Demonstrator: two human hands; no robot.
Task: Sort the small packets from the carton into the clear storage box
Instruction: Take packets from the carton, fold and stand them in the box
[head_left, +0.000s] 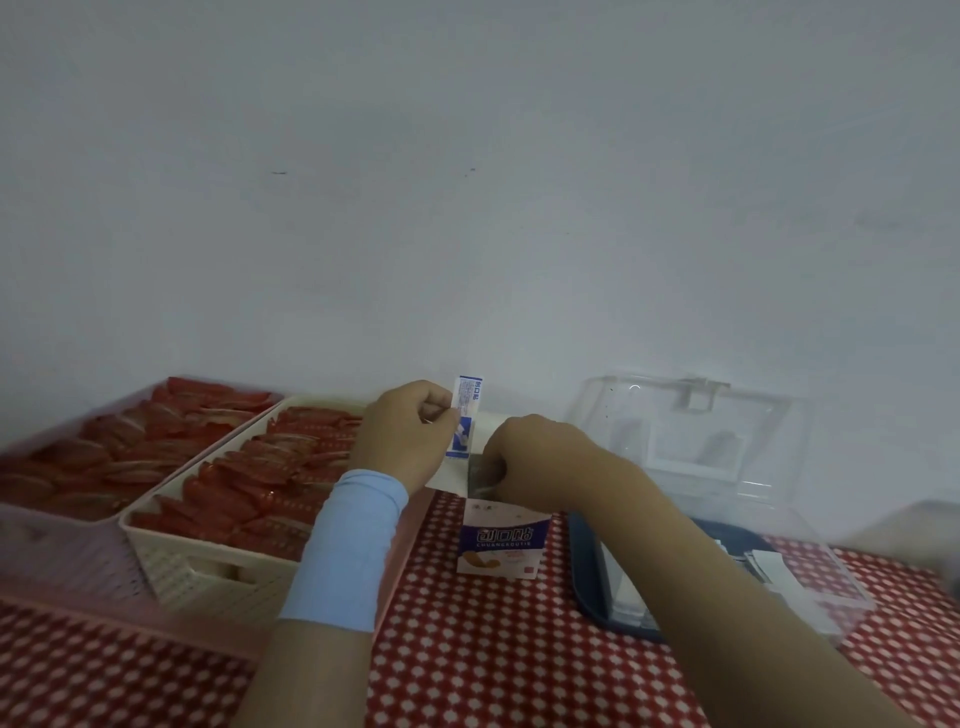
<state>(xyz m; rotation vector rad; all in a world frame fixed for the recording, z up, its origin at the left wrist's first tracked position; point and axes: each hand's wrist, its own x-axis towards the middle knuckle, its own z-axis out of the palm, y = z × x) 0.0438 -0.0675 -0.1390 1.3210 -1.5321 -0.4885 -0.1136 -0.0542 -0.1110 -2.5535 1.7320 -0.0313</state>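
Left hand (410, 434) pinches packet (465, 418) upright; right hand (530, 457) curls in carton (503, 543) mouth, grip unclear. Tip: steady carton, lay packet flat in clear storage box (810, 582) w/o creasing.

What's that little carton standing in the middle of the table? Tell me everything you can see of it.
The carton is small and looks like cardboard: white, with a dark purple band of white lettering and a peach plaster pictured below. It stands upright on the checked cloth, between the basket and the clear box. Its top is open, with white flaps folded out. The right hand dips into the opening; what it holds is hidden.
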